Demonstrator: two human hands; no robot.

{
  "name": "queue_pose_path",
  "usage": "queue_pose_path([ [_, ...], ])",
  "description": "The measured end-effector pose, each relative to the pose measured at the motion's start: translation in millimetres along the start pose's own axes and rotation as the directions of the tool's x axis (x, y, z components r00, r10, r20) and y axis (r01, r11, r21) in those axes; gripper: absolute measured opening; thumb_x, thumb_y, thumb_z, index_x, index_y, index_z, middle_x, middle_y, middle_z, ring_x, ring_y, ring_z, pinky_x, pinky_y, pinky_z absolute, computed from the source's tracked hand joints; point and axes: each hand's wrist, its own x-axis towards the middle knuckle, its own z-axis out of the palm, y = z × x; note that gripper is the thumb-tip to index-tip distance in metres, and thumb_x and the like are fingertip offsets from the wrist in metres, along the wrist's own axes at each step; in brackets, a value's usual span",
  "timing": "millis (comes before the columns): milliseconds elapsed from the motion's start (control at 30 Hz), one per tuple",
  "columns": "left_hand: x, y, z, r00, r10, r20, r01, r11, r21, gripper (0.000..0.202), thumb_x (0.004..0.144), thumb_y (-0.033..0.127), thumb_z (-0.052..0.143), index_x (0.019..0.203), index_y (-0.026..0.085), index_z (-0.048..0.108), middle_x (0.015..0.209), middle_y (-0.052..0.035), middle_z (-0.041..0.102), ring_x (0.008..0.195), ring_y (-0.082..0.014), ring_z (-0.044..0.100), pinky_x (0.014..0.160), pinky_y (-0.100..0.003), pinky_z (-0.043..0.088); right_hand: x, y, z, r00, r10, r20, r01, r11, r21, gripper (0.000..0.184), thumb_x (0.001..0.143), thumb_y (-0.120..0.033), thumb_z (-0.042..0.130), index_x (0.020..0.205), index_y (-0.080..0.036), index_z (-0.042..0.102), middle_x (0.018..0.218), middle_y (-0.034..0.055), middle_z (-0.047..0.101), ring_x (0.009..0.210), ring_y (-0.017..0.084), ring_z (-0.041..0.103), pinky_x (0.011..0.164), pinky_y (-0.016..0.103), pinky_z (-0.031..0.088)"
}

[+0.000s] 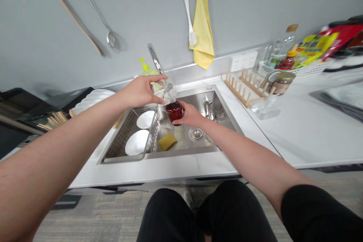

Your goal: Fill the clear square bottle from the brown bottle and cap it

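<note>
While over the sink [195, 100] — right hand [190, 115] around a red jar [174, 112], left hand [143, 91] clasping a clear bottle [170, 92].

Right of the steel sink [198, 100], a yellow packet [313, 49] carries large dark printed characters, too blurred to read with certainty. Nearer the sink, the label on a glass jar [280, 87] and that on a small sauce bottle [287, 62] are too small to read.

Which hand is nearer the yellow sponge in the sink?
Right. The right hand, holding a dark red jar, is beyond the yellow sponge and to its right. The left hand is farther away, beyond the sponge and to its left.
</note>
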Motion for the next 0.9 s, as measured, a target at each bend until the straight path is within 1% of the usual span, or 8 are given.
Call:
queue_pose_path([
  [133,3,7,-1.7,1.000,0.002,0.012,-0.003,0.999,0.049,0.108,0.058,0.039,0.111,0.161,0.025,0.077,0.137,-0.0124,0.083,0.080,-0.0201,0.062,0.080,-0.038,0.051,1,0,0,1.000,-0.014,-0.013,0.014,1.000,0.017,0.095,0.067,-0.038,0.109,0.153,-0.024,0.072,0.142,0.0115,0.085,0.128,0.039,0.082,0.117,0.057,0.063],
  [300,6,14,-3.7,1.000,0.024,0.020,-0.026,0.995,0.092,0.108,0.059,0.039,0.109,0.161,0.026,0.077,0.137,-0.0118,0.083,0.081,-0.0210,0.064,0.081,-0.038,0.052,1,-1,-1,0.999,-0.025,-0.024,0.026,0.999,0.031,0.095,0.066,-0.040,0.110,0.151,-0.021,0.073,0.141,0.0138,0.085,0.128,0.040,0.082,0.118,0.059,0.063],
  [500,7,15,-3.8,0.999,0.033,0.016,-0.034,0.996,0.082,0.107,0.058,0.038,0.109,0.159,0.025,0.078,0.140,-0.0126,0.084,0.083,-0.0222,0.065,0.082,-0.038,0.053,1,-2,-3,1.000,-0.014,-0.014,0.014,1.000,0.027,0.095,0.067,-0.040,0.110,0.153,-0.026,0.072,0.145,0.0112,0.084,0.132,0.040,0.081,0.122,0.061,0.061],
  [700,9,17,-4.5,1.000,0.012,0.026,-0.014,0.997,0.077,0.109,0.056,0.038,0.110,0.159,0.026,0.078,0.138,-0.0116,0.084,0.085,-0.0226,0.066,0.084,-0.037,0.053,1,-3,-4,1.000,-0.015,-0.014,0.015,0.999,0.030,0.094,0.067,-0.038,0.109,0.153,-0.027,0.073,0.143,0.0104,0.085,0.131,0.042,0.082,0.121,0.063,0.063],
  [833,11,18,-4.9,0.999,0.041,0.026,-0.043,0.995,0.092,0.106,0.056,0.039,0.110,0.157,0.026,0.080,0.137,-0.0105,0.085,0.091,-0.0253,0.070,0.085,-0.037,0.054,1,-3,-4,1.000,-0.009,-0.019,0.009,1.000,0.025,0.093,0.066,-0.038,0.109,0.151,-0.029,0.073,0.143,0.0084,0.085,0.131,0.041,0.081,0.121,0.061,0.063],
  [900,12,19,-5.0,0.998,0.049,0.032,-0.052,0.993,0.106,0.106,0.056,0.040,0.110,0.157,0.027,0.080,0.138,-0.0102,0.085,0.091,-0.0250,0.070,0.085,-0.036,0.054,1,-3,-4,1.000,-0.011,-0.024,0.012,1.000,0.022,0.092,0.065,-0.039,0.109,0.149,-0.028,0.074,0.142,0.0080,0.085,0.131,0.040,0.082,0.120,0.060,0.063],
])
